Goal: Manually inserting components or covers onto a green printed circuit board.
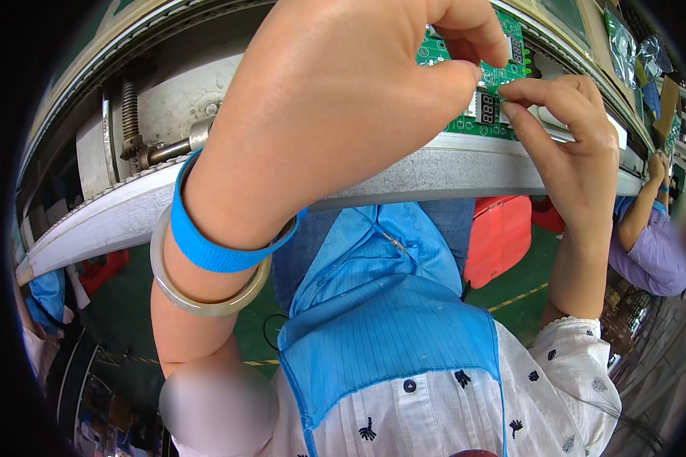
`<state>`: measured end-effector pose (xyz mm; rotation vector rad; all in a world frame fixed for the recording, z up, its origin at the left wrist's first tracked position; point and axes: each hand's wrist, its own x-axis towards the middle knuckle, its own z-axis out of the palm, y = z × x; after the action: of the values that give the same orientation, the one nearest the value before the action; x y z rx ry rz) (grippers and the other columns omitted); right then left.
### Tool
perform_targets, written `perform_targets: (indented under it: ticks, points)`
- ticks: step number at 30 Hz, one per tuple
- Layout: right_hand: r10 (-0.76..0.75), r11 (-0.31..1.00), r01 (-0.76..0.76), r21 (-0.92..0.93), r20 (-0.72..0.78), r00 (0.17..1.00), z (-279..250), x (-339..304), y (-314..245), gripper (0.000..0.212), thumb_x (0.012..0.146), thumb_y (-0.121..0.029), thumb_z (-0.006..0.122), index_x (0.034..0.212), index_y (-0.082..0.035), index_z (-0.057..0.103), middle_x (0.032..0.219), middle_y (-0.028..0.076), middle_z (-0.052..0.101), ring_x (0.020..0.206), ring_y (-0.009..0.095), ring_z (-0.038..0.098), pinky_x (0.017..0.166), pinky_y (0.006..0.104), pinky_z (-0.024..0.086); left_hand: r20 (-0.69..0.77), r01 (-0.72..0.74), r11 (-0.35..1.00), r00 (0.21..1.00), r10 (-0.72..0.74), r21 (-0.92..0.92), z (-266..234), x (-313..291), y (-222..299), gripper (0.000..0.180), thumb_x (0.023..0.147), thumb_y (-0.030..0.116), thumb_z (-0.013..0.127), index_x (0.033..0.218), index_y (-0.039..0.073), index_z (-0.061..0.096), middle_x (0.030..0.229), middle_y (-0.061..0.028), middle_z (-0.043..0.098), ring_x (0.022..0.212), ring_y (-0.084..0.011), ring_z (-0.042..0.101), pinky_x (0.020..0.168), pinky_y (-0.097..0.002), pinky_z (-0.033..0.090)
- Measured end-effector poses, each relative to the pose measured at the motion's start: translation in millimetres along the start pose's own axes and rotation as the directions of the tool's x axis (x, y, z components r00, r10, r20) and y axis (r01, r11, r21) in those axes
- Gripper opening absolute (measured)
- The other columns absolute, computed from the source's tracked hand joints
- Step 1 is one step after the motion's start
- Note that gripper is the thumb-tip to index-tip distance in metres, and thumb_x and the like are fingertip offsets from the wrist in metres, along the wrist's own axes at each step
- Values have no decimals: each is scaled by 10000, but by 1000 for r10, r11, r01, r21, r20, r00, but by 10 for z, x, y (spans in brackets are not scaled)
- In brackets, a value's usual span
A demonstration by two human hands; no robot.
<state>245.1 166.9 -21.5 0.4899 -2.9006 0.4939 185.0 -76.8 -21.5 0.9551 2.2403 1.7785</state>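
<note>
A green circuit board (469, 126) lies beyond the metal rail, partly covered by my hands. It carries a digit display (488, 108) near its front edge and another display (517, 51) farther back, with small green lamps (527, 61) beside that one. My left hand (373, 76) reaches over the board, thumb and fingertips curled close together above it; what they hold, if anything, is too small to name. My right hand (575, 137) pinches at the right side of the front display, thumb and index finger nearly meeting. Whatever sits between those tips cannot be made out.
A pale metal rail (450, 169) runs across in front of me. A spring-wrapped rod (129, 107) and a shaft (168, 152) sit at the left. A red chair (498, 240) stands under the rail. Another person (652, 247) works at the far right.
</note>
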Motion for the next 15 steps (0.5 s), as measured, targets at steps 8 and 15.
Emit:
perform_targets:
  ticks: [8, 15]
  points:
    - [-18, 1000, 18, -25, 7, 1000, -18, 9, -22, 182, 800, -35, 768, 971, -95, 784, 911, 72, 743, 895, 251, 632, 776, 357, 510, -2, -9, 1000, 1000, 9, -7, -8, -7, 2, 146, 809, -8, 711, 949, -44, 731, 830, -160, 736, 729, -231, 713, 673, -319, 558]
    - [-6, 1000, 6, -22, 7, 1000, -15, 12, -34, 180, 799, -35, 766, 968, -96, 779, 913, 65, 745, 868, 251, 623, 757, 362, 503, -5, -17, 1000, 1000, 17, -11, 12, 24, -16, 145, 805, -10, 709, 944, -45, 729, 822, -165, 732, 720, -237, 714, 663, -323, 558]
